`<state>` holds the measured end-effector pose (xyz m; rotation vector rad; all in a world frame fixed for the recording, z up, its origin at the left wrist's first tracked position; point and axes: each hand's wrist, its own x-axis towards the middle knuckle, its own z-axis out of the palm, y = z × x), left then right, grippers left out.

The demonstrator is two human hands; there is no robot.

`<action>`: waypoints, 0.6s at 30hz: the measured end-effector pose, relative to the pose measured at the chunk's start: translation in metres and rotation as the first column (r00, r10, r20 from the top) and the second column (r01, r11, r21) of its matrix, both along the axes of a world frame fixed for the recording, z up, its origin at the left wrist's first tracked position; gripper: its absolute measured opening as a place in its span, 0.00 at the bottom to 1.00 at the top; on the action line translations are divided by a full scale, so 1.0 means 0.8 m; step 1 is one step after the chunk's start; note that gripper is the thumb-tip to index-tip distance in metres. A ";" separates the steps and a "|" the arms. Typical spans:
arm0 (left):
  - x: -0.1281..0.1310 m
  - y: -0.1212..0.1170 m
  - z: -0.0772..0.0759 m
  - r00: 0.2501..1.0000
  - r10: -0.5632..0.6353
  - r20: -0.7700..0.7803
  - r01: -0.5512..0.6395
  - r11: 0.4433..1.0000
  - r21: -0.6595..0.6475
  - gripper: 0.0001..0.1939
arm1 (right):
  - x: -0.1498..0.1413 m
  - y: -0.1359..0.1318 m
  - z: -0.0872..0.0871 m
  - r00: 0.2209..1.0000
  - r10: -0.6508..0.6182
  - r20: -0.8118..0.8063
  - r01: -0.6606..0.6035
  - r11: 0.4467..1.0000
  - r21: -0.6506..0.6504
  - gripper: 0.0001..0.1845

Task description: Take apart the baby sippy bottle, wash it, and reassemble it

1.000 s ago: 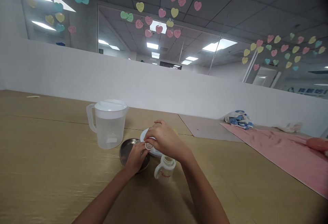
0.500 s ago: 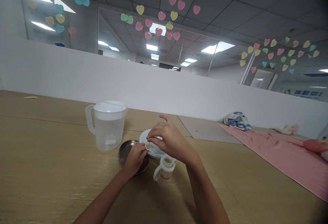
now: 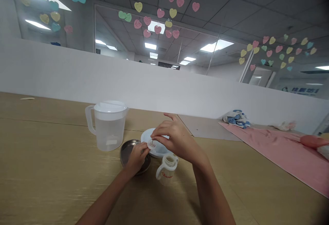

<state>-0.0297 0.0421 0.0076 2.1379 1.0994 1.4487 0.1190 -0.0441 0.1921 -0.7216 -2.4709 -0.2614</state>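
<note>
My left hand (image 3: 136, 158) grips a small white round disc (image 3: 151, 144), perhaps a silicone bottle part, at its fingertips. My right hand (image 3: 174, 138) is just above and to the right of it, and its thumb and finger pinch a thin pin whose tip meets the disc. Below my left hand lies a dark round metal dish (image 3: 125, 153), partly hidden by that hand. A white plate (image 3: 156, 153) is half covered by my right hand. Nearest my right wrist stands a baby bottle with handles (image 3: 167, 172), capless, its top open.
A lidded clear plastic pitcher (image 3: 109, 129) holding water stands left of the dish on the wooden table (image 3: 51, 156). To the right lie a pink mat (image 3: 267, 147) and a crumpled blue-and-white cloth (image 3: 236, 119). A white partition (image 3: 128, 81) runs behind the table.
My right hand has risen slightly and shifted right, its fingers now meeting the disc from the side. The whole view has tilted a little as my head moved.
</note>
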 end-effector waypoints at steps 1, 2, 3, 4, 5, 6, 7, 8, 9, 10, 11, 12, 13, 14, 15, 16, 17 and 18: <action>0.000 0.000 0.000 1.000 0.000 0.002 0.000 1.000 0.001 0.16 | 0.000 0.000 0.000 1.000 0.004 -0.003 -0.004 1.000 0.004 0.09; 0.000 0.000 0.000 1.000 0.003 0.004 -0.003 1.000 0.002 0.16 | 0.000 0.000 -0.001 1.000 0.006 -0.004 -0.006 1.000 0.008 0.10; 0.000 -0.001 0.001 1.000 0.006 0.003 -0.006 1.000 0.001 0.16 | 0.000 -0.001 -0.001 1.000 0.006 -0.005 -0.006 1.000 0.014 0.10; 0.001 -0.001 0.002 1.000 0.010 0.000 -0.010 1.000 -0.001 0.16 | 0.000 -0.001 -0.001 1.000 0.006 -0.006 -0.006 1.000 0.023 0.11; 0.001 -0.002 0.003 1.000 0.017 -0.002 -0.017 1.000 -0.002 0.17 | 0.000 -0.001 -0.002 1.000 0.006 -0.009 -0.006 0.999 0.032 0.11; 0.001 -0.003 0.004 1.000 0.021 -0.005 -0.021 1.000 -0.005 0.17 | 0.000 -0.001 -0.002 1.000 0.007 -0.012 -0.006 0.999 0.042 0.11; 0.001 -0.003 0.004 1.000 0.023 -0.008 -0.023 1.000 -0.009 0.17 | 0.001 -0.001 -0.002 1.000 0.008 -0.017 -0.007 0.999 0.051 0.10; 0.001 -0.004 0.005 1.000 0.023 -0.009 -0.024 1.000 -0.012 0.17 | 0.001 -0.001 -0.002 1.000 0.010 -0.022 -0.009 0.998 0.058 0.10; 0.001 -0.004 0.006 1.000 0.023 -0.008 -0.023 1.000 -0.014 0.17 | 0.001 -0.001 -0.001 1.000 0.011 -0.026 -0.009 0.998 0.064 0.10; 0.000 -0.004 0.006 1.000 0.020 -0.009 -0.020 1.000 -0.016 0.17 | 0.001 -0.001 -0.001 1.000 0.011 -0.028 -0.009 0.998 0.068 0.09; 0.000 -0.004 0.007 1.000 0.016 -0.012 -0.017 1.000 -0.019 0.17 | 0.001 -0.001 -0.001 0.999 0.010 -0.031 -0.008 0.997 0.073 0.09; 0.000 -0.003 0.007 1.000 0.016 -0.014 -0.016 1.000 -0.020 0.17 | 0.001 -0.002 -0.001 0.999 0.009 -0.032 -0.006 0.997 0.077 0.09; 0.000 -0.003 0.006 1.000 0.018 -0.016 -0.018 1.000 -0.021 0.17 | 0.002 -0.002 0.000 0.999 0.008 -0.033 -0.005 0.997 0.080 0.09; 0.000 -0.003 0.005 1.000 0.020 -0.019 -0.021 1.000 -0.023 0.17 | 0.002 -0.002 0.000 0.999 0.006 -0.034 -0.003 0.997 0.082 0.09; 0.000 -0.002 0.005 1.000 0.024 -0.020 -0.024 0.999 -0.024 0.17 | 0.003 -0.003 0.000 0.999 0.005 -0.036 -0.002 0.996 0.084 0.09; 0.000 -0.002 0.004 0.999 0.026 -0.019 -0.026 0.999 -0.023 0.17 | 0.003 -0.003 0.001 0.999 0.005 -0.038 -0.002 0.996 0.085 0.09; 0.000 -0.001 0.003 1.000 0.027 -0.016 -0.028 0.999 -0.020 0.17 | 0.003 -0.004 0.001 0.999 0.006 -0.041 -0.002 0.996 0.087 0.09; 0.000 -0.001 0.002 1.000 0.026 -0.013 -0.027 1.000 -0.017 0.17 | 0.004 -0.004 0.001 0.999 0.007 -0.045 -0.003 0.996 0.091 0.09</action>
